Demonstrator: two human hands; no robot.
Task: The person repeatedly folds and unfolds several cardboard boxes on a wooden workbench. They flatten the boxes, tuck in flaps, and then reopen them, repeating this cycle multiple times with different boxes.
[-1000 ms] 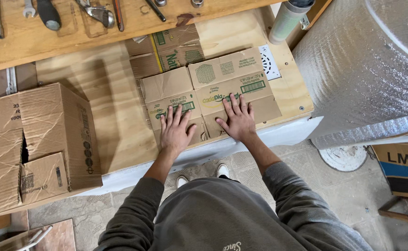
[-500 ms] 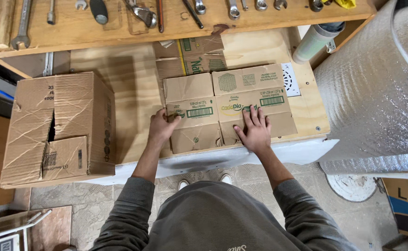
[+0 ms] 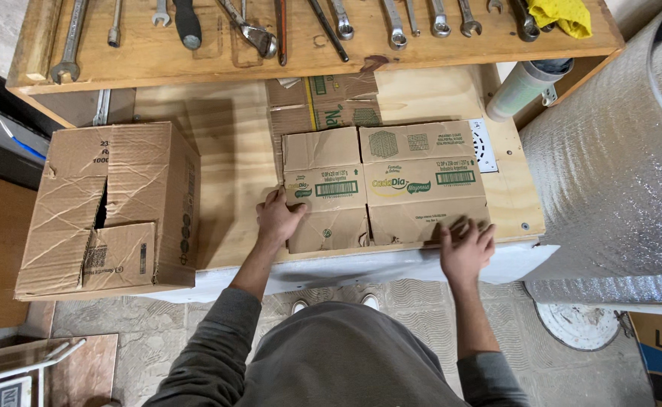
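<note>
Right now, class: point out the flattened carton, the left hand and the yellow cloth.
flattened carton (image 3: 421, 185), head view, printed middle panel.
left hand (image 3: 278, 218), head view, back of hand.
yellow cloth (image 3: 563, 15), head view, crumpled middle.
</note>
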